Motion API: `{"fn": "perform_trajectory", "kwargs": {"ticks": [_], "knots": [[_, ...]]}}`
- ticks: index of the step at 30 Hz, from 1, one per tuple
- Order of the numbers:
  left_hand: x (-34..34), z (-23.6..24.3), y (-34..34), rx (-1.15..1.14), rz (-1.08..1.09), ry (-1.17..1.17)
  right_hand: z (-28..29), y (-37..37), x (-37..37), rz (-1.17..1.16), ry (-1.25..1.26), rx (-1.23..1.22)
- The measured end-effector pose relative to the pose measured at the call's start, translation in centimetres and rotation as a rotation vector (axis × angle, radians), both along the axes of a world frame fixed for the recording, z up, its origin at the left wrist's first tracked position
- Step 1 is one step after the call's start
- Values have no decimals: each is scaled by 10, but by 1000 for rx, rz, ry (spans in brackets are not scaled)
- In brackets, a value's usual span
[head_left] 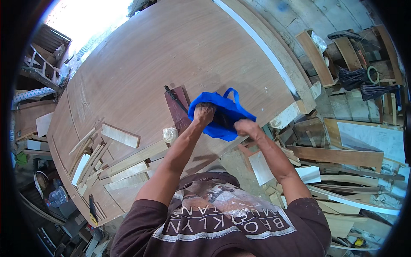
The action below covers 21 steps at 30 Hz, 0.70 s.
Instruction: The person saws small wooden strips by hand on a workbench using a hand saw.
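Note:
A blue fabric bag point(237, 112) with a loop handle is held above the near edge of the wooden panel, its dark mouth turned toward me. My right hand point(247, 127) is closed on the right side of its rim. At the left of the opening, my left hand point(204, 114) reaches over the rim into the bag; its fingers are hidden inside. The bag's contents cannot be made out. Just left of the bag, a black rod-like tool point(173, 94) lies on a dark red board point(177, 112). A whitish plastic-wrapped roll point(170, 135) sits near my left forearm.
The large wooden panel point(141, 73) spreads out before me. Wood strips point(92, 160), a short block point(120, 135) and a handsaw point(92, 207) lie at its left. Offcuts point(342, 156), an open wooden box point(317, 60) and black plastic bags point(353, 79) crowd the right.

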<state>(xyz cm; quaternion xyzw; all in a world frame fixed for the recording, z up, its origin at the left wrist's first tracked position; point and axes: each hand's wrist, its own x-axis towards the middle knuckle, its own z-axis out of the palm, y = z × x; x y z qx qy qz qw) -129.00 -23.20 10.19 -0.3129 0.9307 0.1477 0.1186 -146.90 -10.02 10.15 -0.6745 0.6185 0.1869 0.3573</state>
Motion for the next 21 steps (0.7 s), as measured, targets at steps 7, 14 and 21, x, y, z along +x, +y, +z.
{"fn": "perform_trajectory", "kwargs": {"ticks": [7, 14, 21], "knots": [[-15, -8, 9, -80, 27, 133, -22, -16, -1, -346, -11, -536], [9, 2, 1, 36, -66, -216, -37, -33, 61, -256, -126, -433], [12, -10, 1, -111, -28, -104, -61, -41, 49, -324, -173, -577]]}}
